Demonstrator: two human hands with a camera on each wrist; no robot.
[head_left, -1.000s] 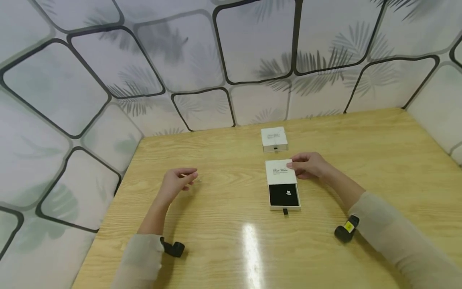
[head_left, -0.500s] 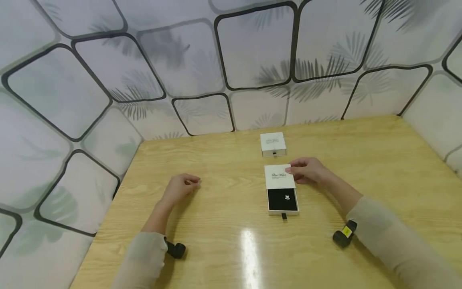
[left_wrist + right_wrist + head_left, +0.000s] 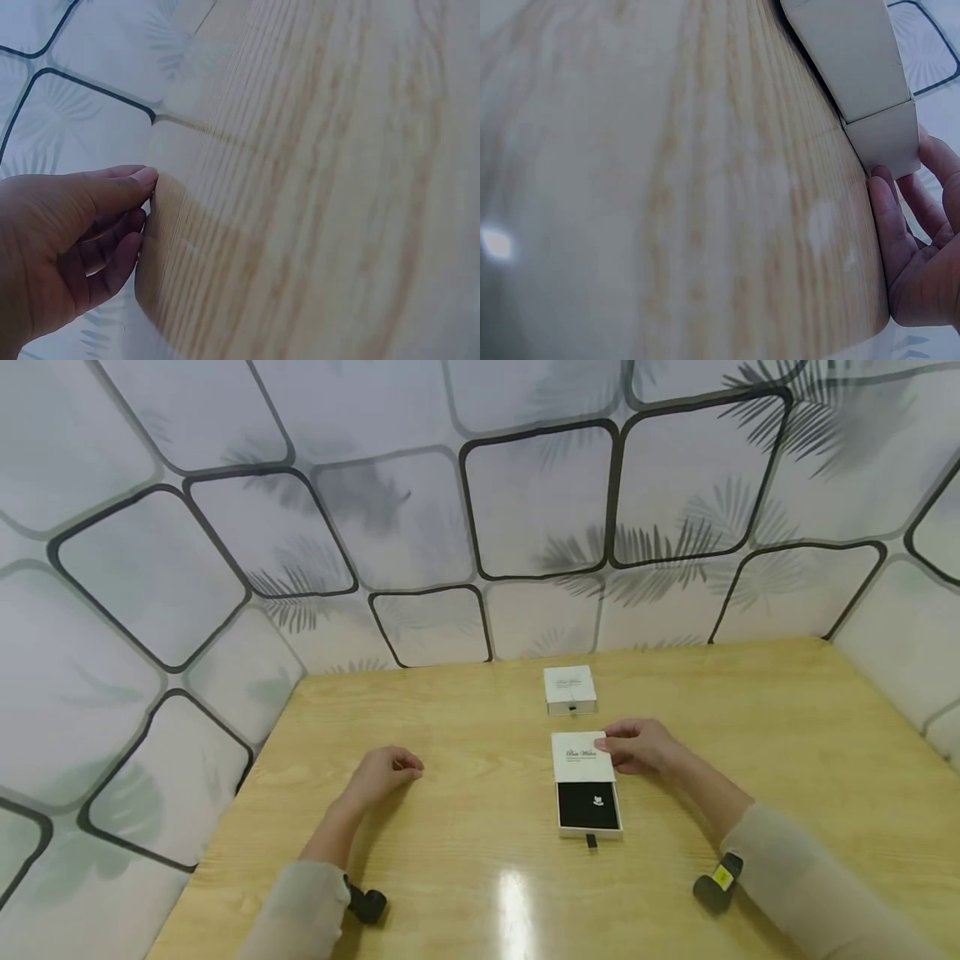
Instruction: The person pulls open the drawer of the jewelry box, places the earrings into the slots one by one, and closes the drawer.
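A white slide box (image 3: 581,756) lies in the middle of the wooden table (image 3: 787,735). Its drawer (image 3: 588,810) is pulled out toward me and shows a black pad with a small silver piece (image 3: 597,801) on it. My right hand (image 3: 641,747) grips the box's white sleeve at its right side; the right wrist view shows the fingers (image 3: 915,247) curled by the box end (image 3: 862,67). My left hand (image 3: 386,772) rests on the table to the left, fingers curled with the tips down (image 3: 112,217). Anything under them is hidden.
A second, closed white box (image 3: 570,689) sits farther back on the table. Patterned wall panels (image 3: 525,502) enclose the table at the back and on both sides. Black wrist cameras (image 3: 365,903) (image 3: 717,881) ride on my sleeves.
A tiny glinting item lay just beyond my left fingertips a second ago; the left hand has since curled down over that spot. The right hand stays on the box. My head has tilted up.
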